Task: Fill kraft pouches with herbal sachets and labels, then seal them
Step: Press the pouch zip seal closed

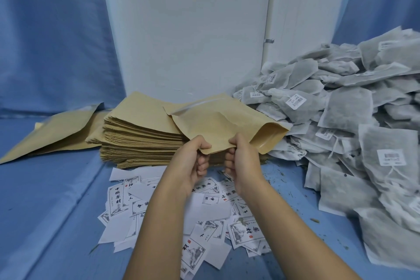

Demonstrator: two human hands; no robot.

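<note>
printed labels [245, 233] lie scattered nearest; above them the left hand [193, 161] and right hand [243, 161] both pinch 1 kraft pouch [222, 125] by its near edge (over the pouch stack [141, 143]); sachets [352, 120] heaped right.

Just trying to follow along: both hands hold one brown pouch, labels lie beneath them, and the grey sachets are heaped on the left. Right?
Almost. The head view shows the sachets heaped on the right, not left. The rest holds.

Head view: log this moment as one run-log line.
left hand: pinches pouch edge | right hand: pinches pouch edge | pouch: held over pouch stack | sachets: piled right | labels: scattered below hands
</note>
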